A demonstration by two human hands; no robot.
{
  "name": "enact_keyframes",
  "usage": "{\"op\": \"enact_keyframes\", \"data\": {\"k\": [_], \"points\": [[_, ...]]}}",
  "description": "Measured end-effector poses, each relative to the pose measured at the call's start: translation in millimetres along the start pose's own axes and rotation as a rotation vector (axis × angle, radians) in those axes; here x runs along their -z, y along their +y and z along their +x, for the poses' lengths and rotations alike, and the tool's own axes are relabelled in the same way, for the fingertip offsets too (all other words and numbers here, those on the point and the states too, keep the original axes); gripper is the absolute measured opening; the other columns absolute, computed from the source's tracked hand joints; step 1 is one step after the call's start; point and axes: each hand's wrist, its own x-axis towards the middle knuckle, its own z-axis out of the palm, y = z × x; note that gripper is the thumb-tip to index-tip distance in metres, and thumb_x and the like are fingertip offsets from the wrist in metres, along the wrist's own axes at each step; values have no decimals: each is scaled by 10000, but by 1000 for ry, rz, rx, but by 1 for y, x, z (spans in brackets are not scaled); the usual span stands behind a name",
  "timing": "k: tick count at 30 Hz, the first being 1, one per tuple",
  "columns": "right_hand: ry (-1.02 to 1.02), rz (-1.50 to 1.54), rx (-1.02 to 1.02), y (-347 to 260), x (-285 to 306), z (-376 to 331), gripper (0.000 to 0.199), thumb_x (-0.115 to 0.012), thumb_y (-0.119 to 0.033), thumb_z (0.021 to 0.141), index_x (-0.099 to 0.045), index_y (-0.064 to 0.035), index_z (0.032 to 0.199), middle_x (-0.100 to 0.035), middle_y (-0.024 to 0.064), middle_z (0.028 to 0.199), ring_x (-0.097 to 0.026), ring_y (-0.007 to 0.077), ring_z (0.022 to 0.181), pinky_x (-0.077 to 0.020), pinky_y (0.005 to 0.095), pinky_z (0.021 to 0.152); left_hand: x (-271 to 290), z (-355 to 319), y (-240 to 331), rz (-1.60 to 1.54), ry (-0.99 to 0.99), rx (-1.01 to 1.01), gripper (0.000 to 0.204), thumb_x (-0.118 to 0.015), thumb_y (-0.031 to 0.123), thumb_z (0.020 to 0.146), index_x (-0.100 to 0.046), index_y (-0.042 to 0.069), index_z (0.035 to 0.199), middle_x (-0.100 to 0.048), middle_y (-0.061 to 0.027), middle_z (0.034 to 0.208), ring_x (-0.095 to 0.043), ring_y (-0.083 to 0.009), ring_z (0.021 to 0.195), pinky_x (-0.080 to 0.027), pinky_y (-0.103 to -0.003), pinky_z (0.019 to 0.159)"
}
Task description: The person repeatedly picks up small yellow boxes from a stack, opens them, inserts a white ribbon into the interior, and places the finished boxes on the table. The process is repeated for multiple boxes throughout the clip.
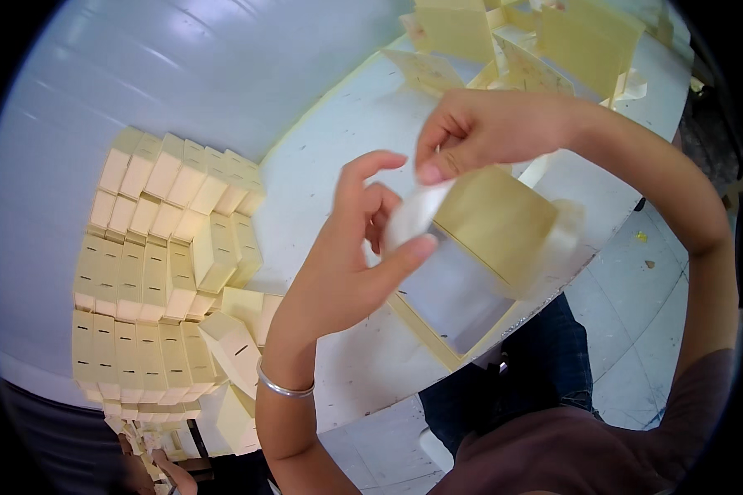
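Stacks of small cream boxes [153, 285], many with a dark slot, fill the left of the frame. The left forearm rises from the lower edge, a silver bangle [287, 385] at its wrist, to the left hand [338, 264] at centre: index finger arched upward and free, thumb stretched rightward against a curled white piece [415, 216]; whether these fingers grip it, I cannot tell. Right of this hand, an open cream box [462, 293] lies on the white table [355, 363], its long axis apparently slanting from upper left to lower right, its blurred tan panel [491, 219] tipped toward the upper right. Above, the right hand [479, 136] pinches the white piece's upper end between thumb and index finger, pointing down-left, its arm bent sharply around the frame's right side.
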Motion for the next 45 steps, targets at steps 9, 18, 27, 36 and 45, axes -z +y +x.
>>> {"op": "enact_keyframes", "data": {"k": [9, 18, 27, 36, 45], "points": [[241, 62, 119, -3, -8, 1, 181, -503, -157, 889, -492, -44, 748, -417, -24, 547, -437, 47, 512, -334, 211, 492, 4, -15, -24, 54, 161, 116, 249, -611, 116, 821, -522, 52, 1045, -507, 13, 785, -405, -72, 659, -369, -198, 628], [315, -391, 201, -1, 3, 2, 150, -551, -157, 855, -521, -9, 854, -532, 46, 755, -534, 134, 700, -432, 282, 669, 16, -8, -44, -102, 176, 141, 138, -677, 133, 758, -616, 21, 810, -567, 27, 686, -428, -48, 607, -336, -197, 543], [-115, -342, -154, -24, -33, 29, 244, -582, -139, 775, -585, 8, 971, -610, 131, 884, -583, 218, 789, -452, 294, 700, -7, -13, -18, 397, 273, 118, 141, -686, 95, 717, -603, -3, 774, -560, -31, 655, -483, -107, 624, -364, -242, 567], [-242, -268, -413, 21, -73, 38, 180, -456, -24, 759, -595, 30, 858, -621, 170, 797, -606, 291, 720, -472, 367, 620, 3, -68, -67, 27, 705, 147, 190, -546, 1, 807, -545, 10, 996, -564, -55, 921, -499, -112, 835, -395, -235, 779], [-238, -679, 125, 40, -117, 50, 151, -577, -66, 686, -657, -44, 812, -630, 130, 796, -594, 283, 744, -454, 410, 579, -70, -119, -142, 186, 348, 250, 591, -610, 111, 800, -307, 11, 1297, -405, -119, 1254, -457, -189, 1111, -400, -319, 912]]}}
